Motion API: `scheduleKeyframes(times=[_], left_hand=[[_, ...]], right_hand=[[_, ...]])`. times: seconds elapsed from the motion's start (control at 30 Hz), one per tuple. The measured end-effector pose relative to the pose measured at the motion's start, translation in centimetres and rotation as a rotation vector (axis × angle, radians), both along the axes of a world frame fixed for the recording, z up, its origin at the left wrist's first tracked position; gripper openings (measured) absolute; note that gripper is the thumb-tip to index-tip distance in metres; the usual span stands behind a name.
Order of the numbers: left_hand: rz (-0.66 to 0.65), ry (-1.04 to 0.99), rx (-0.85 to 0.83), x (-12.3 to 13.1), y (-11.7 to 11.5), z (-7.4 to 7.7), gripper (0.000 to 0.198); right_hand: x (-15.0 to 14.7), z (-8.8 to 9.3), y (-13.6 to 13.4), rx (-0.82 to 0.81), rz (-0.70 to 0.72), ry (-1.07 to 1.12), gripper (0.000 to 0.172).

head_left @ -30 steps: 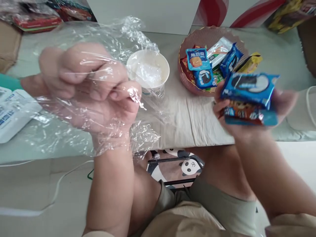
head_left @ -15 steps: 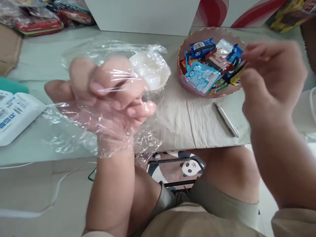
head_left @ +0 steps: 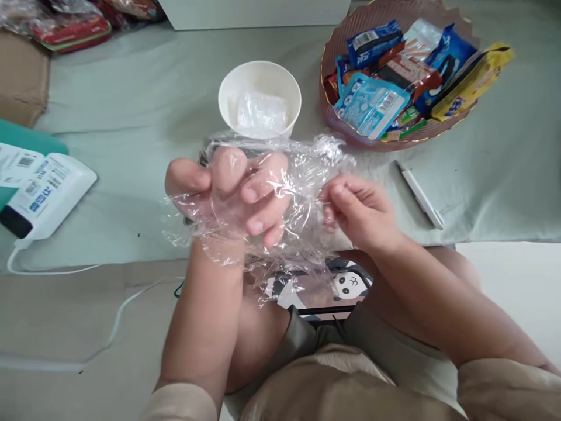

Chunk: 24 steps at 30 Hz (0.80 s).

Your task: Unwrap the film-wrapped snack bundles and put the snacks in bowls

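My left hand (head_left: 236, 196) is raised palm up over the table's front edge. Its fingers are bent but apart, and crumpled clear plastic film (head_left: 302, 175) lies over the fingers and down to the wrist. Whether the film is a sheet, a bag or a glove, I cannot tell. To its right, my right hand (head_left: 359, 210) pinches the film's edge between thumb and fingers. Just beyond the hands stands a white paper cup (head_left: 225, 105), with a crumpled clear plastic piece (head_left: 263, 111) inside. A small dark thing peeks out behind my left fingers, mostly hidden.
At the back right, a pink ribbed bowl (head_left: 333, 126) holds several snack packets, including a yellow one (head_left: 473, 82). A white pen (head_left: 421, 196) lies in front. On the left are a white and green device (head_left: 52, 181) with a cable and a cardboard box (head_left: 21, 76).
My right hand has come down and left from beside the bowl and now grips the film. The left hand has turned slightly and its fingers spread more. The view has tilted down.
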<state>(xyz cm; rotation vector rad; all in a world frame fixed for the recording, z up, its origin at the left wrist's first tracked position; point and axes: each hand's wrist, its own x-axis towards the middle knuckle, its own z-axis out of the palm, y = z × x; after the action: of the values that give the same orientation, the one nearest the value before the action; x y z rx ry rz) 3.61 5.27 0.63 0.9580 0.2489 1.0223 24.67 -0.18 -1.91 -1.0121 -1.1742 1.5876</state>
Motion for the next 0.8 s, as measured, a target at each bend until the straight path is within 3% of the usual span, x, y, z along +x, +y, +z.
scheduleKeyframes(times=[0.03, 0.1, 0.23, 0.33, 0.43, 0.57, 0.63, 0.73, 0.8], left_hand=[[-0.133, -0.039, 0.005, -0.5, -0.1, 0.4, 0.050], [-0.218, 0.040, -0.085, -1.4, -0.4, 0.8, 0.042], [-0.159, 0.494, -0.286, -2.6, -1.4, 0.1, 0.012], [-0.135, 0.680, -0.318, -3.0, -1.8, -0.7, 0.005], [-0.174, 0.655, -0.269, -3.6, -1.5, -1.5, 0.016], [-0.318, 0.704, -0.218, -3.1, -1.4, -1.8, 0.067], [-0.377, 0.827, -0.163, -1.5, -1.9, -1.4, 0.078], [-0.263, 1.000, -0.076, 1.1, -2.9, -0.8, 0.068], [-0.195, 0.987, -0.120, 2.2, -3.3, -0.6, 0.032]], right_hand=[[0.5, 0.4, -0.1, 0.013, -0.075, -0.060, 0.043], [1.9, 1.0, -0.5, 0.050, -0.221, -0.185, 0.046], [5.5, 2.0, -1.0, 0.145, -0.416, -0.395, 0.045], [7.5, 2.7, -0.8, 0.138, -0.497, -0.477, 0.040], [8.4, 3.0, -0.5, -0.023, -0.347, -0.420, 0.037], [7.8, 2.6, -0.1, -0.180, -0.055, -0.427, 0.040], [6.8, 2.3, 0.0, -0.209, 0.027, -0.424, 0.039], [5.6, 1.8, 0.1, -0.211, 0.091, -0.376, 0.043], [5.3, 1.6, 0.2, -0.218, 0.104, -0.335, 0.044]])
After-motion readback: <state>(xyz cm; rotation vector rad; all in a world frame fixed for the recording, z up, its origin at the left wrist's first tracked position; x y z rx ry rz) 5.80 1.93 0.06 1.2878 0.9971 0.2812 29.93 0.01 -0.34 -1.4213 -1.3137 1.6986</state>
